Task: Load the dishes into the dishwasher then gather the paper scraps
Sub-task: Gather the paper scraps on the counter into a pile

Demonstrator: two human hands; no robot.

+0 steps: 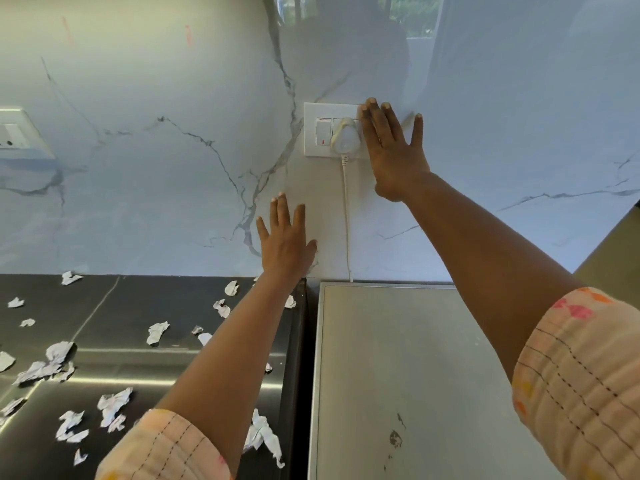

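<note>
- A head-worn camera looks forward and down at a marble-look wall (173,133), white with grey veins, rising behind a kitchen work area.
- The left hand (285,237) is raised flat toward the wall, its fingers (281,211) straight and spread, holding nothing.
- The right hand (393,150) reaches higher, also flat with fingers (375,121) released and spread, grasping nothing; its fingertips lie over the right edge of a white switch plate (317,112).
- A white plug (344,138) sits in the socket of that plate, just left of the right hand, and its white cord (346,216) hangs straight down the wall between the two hands to the back edge of the grey surface below.
- Both forearms are bare; each has a pale peach sleeve (581,382) with dark stitched lines and small coloured patches pushed up toward the elbow.
- At lower left, a dark, glossy tabletop (138,306) is littered with the paper scraps (114,407), crumpled white pieces scattered from the wall edge to the near edge, some under the left forearm.
- At lower right, touching the tabletop's side, is a flat grey appliance top (415,358) with a few dark scuff marks near its front.
- A second white switch plate (17,135) shows at the far left of the wall.
</note>
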